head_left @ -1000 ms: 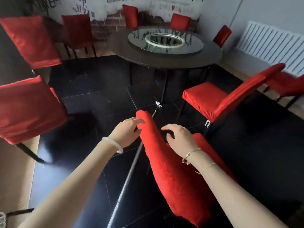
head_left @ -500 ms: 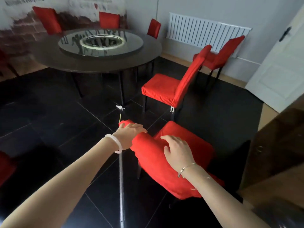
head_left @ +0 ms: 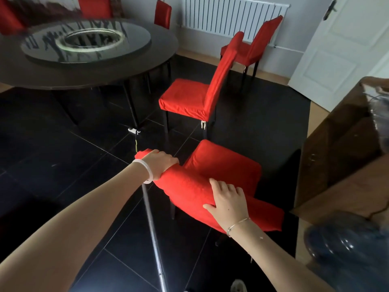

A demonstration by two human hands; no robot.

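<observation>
A dining room with a black glossy tile floor [head_left: 63, 157] is seen from above. A round dark table [head_left: 88, 77] stands at the upper left and a circular glass turntable [head_left: 137, 44] lies on it. A white ribbed radiator [head_left: 231, 15] is mounted on the far wall, and a white panelled door [head_left: 336, 51] is seen at the upper right. A brown wooden cabinet [head_left: 336, 157] stands along the right edge.

The red fabric-covered chair [head_left: 189, 191] stands on the floor in the middle foreground, with its seat [head_left: 223, 165] turned away from the viewer, towards the cabinet side. The left end of its backrest top is gripped by the left hand [head_left: 162, 163], whose fingers are curled over the cloth. A white bangle [head_left: 145, 170] is worn at that wrist. The right hand [head_left: 227, 200] is laid further along the backrest, its fingers bent over the top edge and its thumb spread against the near face. A thin metal bracelet [head_left: 237, 223] is worn on that wrist.

A second red-covered chair [head_left: 189, 98] stands just beyond, beside the table, and a third red chair [head_left: 252, 49] stands near the radiator. A silvery metal pole [head_left: 151, 224] runs from beneath the left wrist to the lower edge. A small white object [head_left: 133, 130] lies on the floor by a table leg.
</observation>
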